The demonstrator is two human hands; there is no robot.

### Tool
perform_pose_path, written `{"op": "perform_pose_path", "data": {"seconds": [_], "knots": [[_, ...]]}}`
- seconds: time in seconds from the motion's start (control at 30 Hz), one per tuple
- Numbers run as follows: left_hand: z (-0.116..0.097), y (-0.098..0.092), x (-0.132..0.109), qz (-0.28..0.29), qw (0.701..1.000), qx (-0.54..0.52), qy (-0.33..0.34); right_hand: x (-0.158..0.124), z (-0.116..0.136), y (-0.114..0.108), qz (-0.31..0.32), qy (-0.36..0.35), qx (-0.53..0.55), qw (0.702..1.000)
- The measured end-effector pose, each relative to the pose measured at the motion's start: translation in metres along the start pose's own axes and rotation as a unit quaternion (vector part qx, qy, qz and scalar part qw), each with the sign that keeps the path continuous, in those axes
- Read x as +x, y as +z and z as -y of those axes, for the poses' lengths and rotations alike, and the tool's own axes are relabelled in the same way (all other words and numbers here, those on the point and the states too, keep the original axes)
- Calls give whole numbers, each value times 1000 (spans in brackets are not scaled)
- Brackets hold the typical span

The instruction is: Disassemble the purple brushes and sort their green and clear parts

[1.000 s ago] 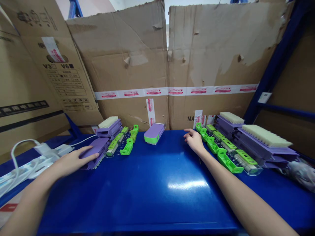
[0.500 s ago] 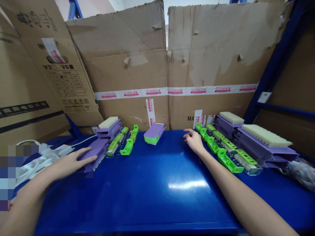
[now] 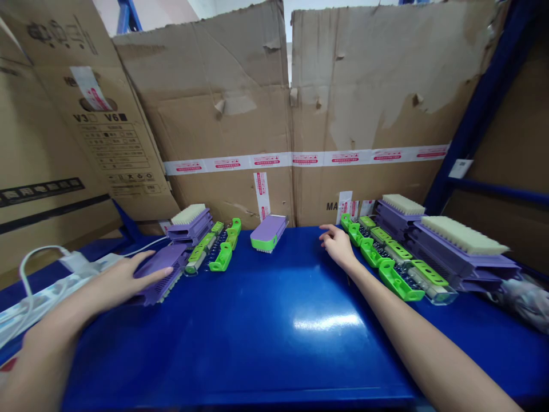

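Observation:
My left hand (image 3: 114,283) lies over the near-left end of a flat purple plastic housing (image 3: 165,263) with pale bristles along its lower edge. Its thumb and forefinger are spread across the housing; the other fingers are hidden. Near the back right, my right hand (image 3: 337,246) hovers at or rests on the table, forefinger stretched left and the rest loosely bent, with nothing visible in it. Just right of it runs a row of bright green brackets (image 3: 372,253); touching or apart, I cannot tell. Between the hands stands a purple block with a green end (image 3: 268,232).
Purple housings with cream bristle pads are stacked at left (image 3: 191,223) and right (image 3: 463,246). Green brackets (image 3: 222,257) and clear-cased parts (image 3: 197,260) line up beside them. A white power strip (image 3: 51,294) with cables lies left. Cardboard (image 3: 223,114) walls the blue table (image 3: 240,343).
My left hand has shifted slightly on the purple housing, its fingers spreading a little wider. My right hand has stayed in place.

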State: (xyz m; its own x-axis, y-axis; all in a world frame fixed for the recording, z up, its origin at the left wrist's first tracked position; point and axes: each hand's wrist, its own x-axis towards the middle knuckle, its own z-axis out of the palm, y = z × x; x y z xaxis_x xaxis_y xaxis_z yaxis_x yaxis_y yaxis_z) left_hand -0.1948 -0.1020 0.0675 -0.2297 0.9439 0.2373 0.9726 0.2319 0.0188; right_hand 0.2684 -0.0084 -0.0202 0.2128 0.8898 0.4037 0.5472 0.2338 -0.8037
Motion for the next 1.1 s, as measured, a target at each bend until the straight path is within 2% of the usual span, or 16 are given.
{"op": "perform_pose_path", "data": {"seconds": [0.03,0.07,0.13,0.23,0.33,0.43,0.5,0.6,0.73,0.83,0.97,1.03,1.1], "knots": [[-8,-4,0,4,1000,0,26,0,0,0,0,-1,0,1000],[-19,-7,0,-5,1000,0,25,0,0,0,-2,-3,1,1000],[-49,-12,-1,-27,998,-4,50,-1,1,0,-9,-9,6,1000],[-110,-12,-2,-38,989,-37,139,-3,4,0,-31,-31,14,999],[-175,1,-1,-33,978,-77,190,-5,8,0,-62,-64,14,996],[-225,20,5,-28,981,-86,170,-6,9,1,-86,-97,3,992],[-245,32,10,-23,986,-94,134,-6,8,1,-93,-120,-16,988],[-258,44,12,-35,986,-113,114,-7,8,0,-92,-149,-53,983],[-257,51,7,-71,982,-119,129,-8,9,0,-81,-173,-96,977],[-247,52,7,-68,968,-148,190,-9,10,-1,-77,-184,-120,972],[-228,51,15,-45,924,-197,323,-10,13,-2,-96,-207,-147,963],[-222,52,18,-48,911,-213,351,-11,15,-3,-98,-204,-153,962],[-220,55,20,-49,903,-242,350,-13,17,-2,-77,-200,-149,965]]}}
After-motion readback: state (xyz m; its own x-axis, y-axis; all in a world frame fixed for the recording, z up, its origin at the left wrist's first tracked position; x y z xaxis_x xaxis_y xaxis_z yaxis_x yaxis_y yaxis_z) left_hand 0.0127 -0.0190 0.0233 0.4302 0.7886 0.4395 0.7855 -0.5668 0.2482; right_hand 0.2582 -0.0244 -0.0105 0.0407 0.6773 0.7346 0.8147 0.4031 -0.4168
